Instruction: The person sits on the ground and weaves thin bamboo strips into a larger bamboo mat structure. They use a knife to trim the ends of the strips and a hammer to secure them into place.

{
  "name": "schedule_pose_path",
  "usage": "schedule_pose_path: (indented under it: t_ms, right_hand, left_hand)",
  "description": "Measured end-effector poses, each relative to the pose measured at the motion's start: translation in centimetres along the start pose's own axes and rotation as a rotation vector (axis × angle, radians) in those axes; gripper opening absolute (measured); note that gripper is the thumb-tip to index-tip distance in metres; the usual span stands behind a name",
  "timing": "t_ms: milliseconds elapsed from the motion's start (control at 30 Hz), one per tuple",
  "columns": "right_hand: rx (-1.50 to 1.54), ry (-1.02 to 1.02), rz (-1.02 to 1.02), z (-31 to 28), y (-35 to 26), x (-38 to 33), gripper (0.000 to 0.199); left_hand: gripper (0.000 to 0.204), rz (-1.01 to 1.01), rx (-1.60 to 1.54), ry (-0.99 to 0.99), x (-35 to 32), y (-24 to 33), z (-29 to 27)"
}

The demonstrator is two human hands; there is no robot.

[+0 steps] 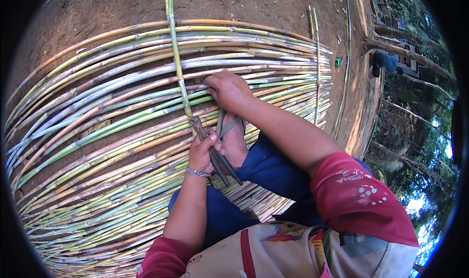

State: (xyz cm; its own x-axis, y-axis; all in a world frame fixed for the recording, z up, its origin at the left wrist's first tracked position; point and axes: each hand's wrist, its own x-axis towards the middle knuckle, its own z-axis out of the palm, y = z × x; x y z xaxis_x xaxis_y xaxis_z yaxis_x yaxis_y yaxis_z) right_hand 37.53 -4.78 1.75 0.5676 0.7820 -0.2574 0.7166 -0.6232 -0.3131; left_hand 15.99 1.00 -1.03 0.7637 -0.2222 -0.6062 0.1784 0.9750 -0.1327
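Long, thin green and yellow bamboo canes (117,85) lie side by side on the ground in a wide lattice. One cross cane (176,48) runs over them from the far edge toward my hands. My left hand (201,153) is closed round a pair of dark metal pincers (217,162), whose jaws point away, against the near end of the cross cane. Just beyond and to the right, my right hand (229,90) is curled with its fingertips on one of the long canes, close beside the cross cane. Its fingertips are partly hidden.
My sandalled foot (233,141) rests on the canes between my hands. A second cross cane (318,68) lies over their right ends. Beyond it are a small green object (337,62) and a loose pole (348,48) on brown dirt. A person (386,62) and trees stand far right.
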Motion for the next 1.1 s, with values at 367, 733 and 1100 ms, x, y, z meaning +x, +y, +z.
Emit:
schedule_pose_path:
  t_ms: [367,733,1100]
  right_hand:
    - [0.035,-0.206,-0.054,-0.1,1.4,1.1,0.020]
    - [-0.140,-0.048,-0.206,0.1,1.0,-0.2,0.026]
    - [-0.257,0.156,-0.166,1.7,-0.2,0.3,0.012]
  left_hand:
    - [0.015,0.004,0.041,-0.005,-0.2,0.1,0.5]
    - [0.016,-0.006,0.024,-0.015,0.4,-0.2,-0.1]
    - [0.020,-0.001,0.041,0.002,0.2,-0.1,-0.4]
